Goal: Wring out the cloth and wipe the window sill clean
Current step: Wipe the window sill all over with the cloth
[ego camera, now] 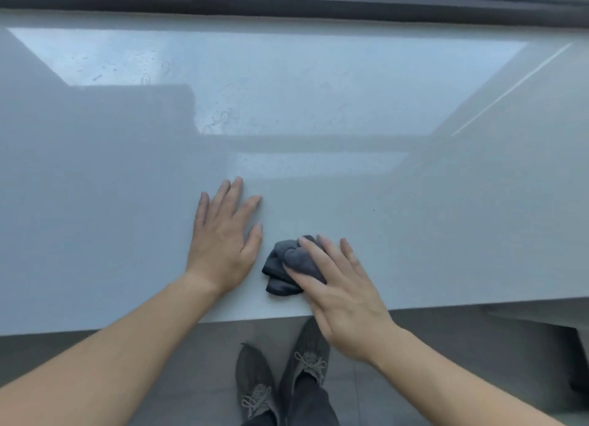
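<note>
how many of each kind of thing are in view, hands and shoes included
hands: 2 (left hand, right hand)
cloth: 1
shoes: 2
sill: 1
total: 6

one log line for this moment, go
step: wipe | right hand: flat on grey cloth, near edge of window sill | left hand: flat on sill | marks: farther back

Grey lace-up shoes (307, 352) on grey tiled floor (191, 387); dark window frame (287, 7) along top.
</note>
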Motion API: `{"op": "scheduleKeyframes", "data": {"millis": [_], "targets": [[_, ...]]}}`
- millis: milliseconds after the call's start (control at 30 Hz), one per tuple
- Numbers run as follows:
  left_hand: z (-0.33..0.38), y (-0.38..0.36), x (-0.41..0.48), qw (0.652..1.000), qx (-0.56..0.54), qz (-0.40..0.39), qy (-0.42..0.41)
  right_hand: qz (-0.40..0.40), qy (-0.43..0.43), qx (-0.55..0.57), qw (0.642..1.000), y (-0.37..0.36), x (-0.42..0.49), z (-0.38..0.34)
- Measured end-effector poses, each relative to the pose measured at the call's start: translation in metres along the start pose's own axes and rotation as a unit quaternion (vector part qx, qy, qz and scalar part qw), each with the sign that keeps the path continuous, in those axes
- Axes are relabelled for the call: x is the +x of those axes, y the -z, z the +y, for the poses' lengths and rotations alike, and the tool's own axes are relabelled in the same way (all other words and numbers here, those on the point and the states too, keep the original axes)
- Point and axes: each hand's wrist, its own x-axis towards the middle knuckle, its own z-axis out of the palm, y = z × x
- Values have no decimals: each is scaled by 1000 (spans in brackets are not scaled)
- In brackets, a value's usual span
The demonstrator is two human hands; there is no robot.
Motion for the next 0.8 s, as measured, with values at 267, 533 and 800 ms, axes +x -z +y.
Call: {"op": "scheduleKeyframes", "data": {"millis": [267,533,800], "targets": [[7,-2,-2,997,68,-19,10,128,-308,47,942,-7,14,-7],[7,-2,-3,998,56,-18,7,53,-159,8,986,-4,-30,12],[33,-6,9,998,18,46,-31,82,-215,34,973,-2,-49,14]]}}
